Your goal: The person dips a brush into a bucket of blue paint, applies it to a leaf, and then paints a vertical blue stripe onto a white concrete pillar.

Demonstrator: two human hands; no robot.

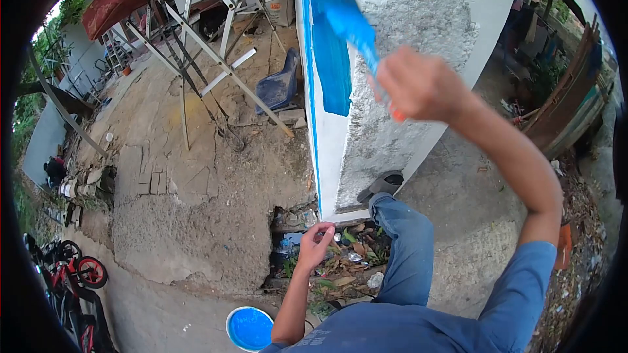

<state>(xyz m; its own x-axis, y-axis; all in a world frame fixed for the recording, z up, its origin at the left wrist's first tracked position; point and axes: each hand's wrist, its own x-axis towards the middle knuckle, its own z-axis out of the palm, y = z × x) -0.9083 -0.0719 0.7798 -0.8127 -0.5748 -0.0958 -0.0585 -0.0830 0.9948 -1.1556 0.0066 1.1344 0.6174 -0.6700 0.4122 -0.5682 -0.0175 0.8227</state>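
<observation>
My right hand is raised and closed around the handle of a paintbrush. The brush is blurred, and its blue-coated head lies at the wall over a wide stripe of wet blue paint. An orange handle end shows below my fist. The wall is white, with a rough grey patch beside the stripe and a thin blue line along its left edge. My left hand hangs low near the wall's foot, thumb apart from the fingers, holding nothing visible. A round container of blue paint stands beside my left forearm.
A littered ditch runs along the wall's foot, by my bent leg. Farther left are a blue plastic chair, a metal-legged frame under a red canopy, and a red-and-black motorbike. Boards lean at right.
</observation>
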